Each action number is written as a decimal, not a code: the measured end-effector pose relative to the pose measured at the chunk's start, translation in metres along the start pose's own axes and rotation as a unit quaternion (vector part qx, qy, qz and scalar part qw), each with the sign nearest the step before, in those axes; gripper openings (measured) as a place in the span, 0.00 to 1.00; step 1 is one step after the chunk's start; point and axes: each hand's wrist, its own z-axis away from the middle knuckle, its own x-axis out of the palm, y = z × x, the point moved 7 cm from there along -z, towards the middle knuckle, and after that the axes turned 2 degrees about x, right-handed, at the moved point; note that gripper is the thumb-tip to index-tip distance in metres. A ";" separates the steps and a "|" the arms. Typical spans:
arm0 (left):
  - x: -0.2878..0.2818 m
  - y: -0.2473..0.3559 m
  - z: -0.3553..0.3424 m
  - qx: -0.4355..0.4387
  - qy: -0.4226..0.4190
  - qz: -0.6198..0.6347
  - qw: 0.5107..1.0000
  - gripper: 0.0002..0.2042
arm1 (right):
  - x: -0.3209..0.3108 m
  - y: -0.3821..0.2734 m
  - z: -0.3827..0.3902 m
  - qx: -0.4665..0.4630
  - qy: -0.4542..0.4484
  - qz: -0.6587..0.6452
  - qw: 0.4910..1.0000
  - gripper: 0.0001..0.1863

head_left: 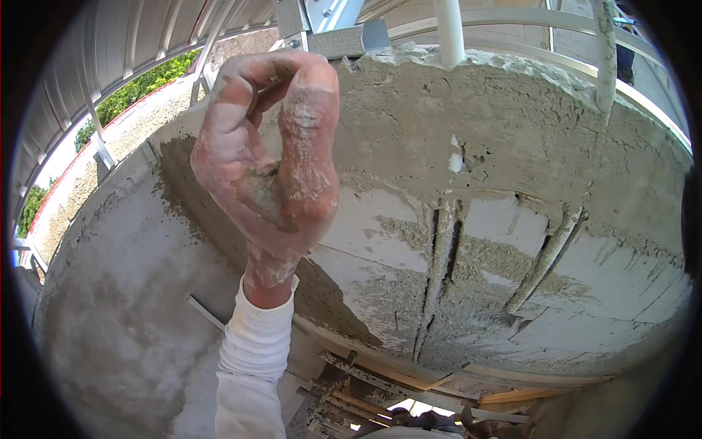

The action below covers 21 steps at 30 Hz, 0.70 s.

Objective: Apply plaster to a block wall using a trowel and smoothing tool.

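Note:
My left hand [274, 146], dusted with grey mortar, is raised in front of the upper wall, below a white sleeve [252, 366]. Its fingers are curled and the thumb presses against the index finger. What the pinch holds, if anything, is hidden. Behind the hand runs a band of grey mortar [409, 124] along the top of the wall, with a small chipped spot. Lower down are pale blocks [380, 227] with mortar smears and two channels, each with a mortar-covered pipe [439, 256] in it. My right hand is out of the picture.
A metal bracket [340, 42] and white railing posts [449, 33] stand on the wall's rough top edge. Corrugated sheeting [110, 58] rises at the left. Far below lie wooden planks [523, 395]. Part of another person [625, 55] shows at the upper right.

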 end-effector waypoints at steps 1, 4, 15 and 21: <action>0.008 0.002 -0.014 -0.005 -0.004 0.016 1.000 0.12 | 0.001 0.006 0.006 0.005 0.009 -0.008 1.000 0.20; 0.058 -0.008 -0.047 -0.036 -0.031 0.028 0.998 0.17 | 0.012 0.030 0.038 0.041 0.043 -0.044 0.997 0.20; 0.124 -0.079 -0.072 -0.274 0.105 0.070 0.953 0.25 | 0.184 0.149 0.177 0.279 0.105 -0.263 0.918 0.32; 0.146 -0.053 -0.072 -0.287 0.037 0.106 0.951 0.27 | 0.208 0.123 0.239 0.453 0.015 -0.271 0.849 0.26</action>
